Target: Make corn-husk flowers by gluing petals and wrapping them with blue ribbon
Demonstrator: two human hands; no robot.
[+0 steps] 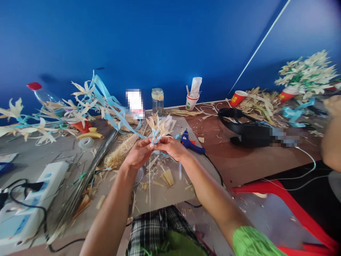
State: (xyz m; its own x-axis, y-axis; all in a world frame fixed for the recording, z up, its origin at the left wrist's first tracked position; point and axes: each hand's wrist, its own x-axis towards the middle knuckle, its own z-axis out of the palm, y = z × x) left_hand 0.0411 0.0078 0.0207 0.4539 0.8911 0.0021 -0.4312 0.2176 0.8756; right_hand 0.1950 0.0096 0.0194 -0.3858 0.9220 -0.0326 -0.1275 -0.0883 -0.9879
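Note:
Both of my hands meet over the middle of the table. My left hand [140, 152] pinches the base of a pale husk flower [156, 126], where light-blue ribbon [117, 122] wraps round its stem. From the other side my right hand [170, 146] has its fingers closed on the same blue-wrapped base. A thin wire stem [149, 185] hangs straight down below the fingers. The ribbon runs off to the upper left, towards other finished husk flowers [84, 94]. Fingertips partly hide the wrapped part.
A blue glue gun [190, 142] lies right of my hands. Thin wires [87, 174] and a white power strip [34, 202] are at left. A glass jar [157, 101] and paper cup [191, 101] stand behind. A black headset [247, 131] and another person's arm [331, 135] are at right.

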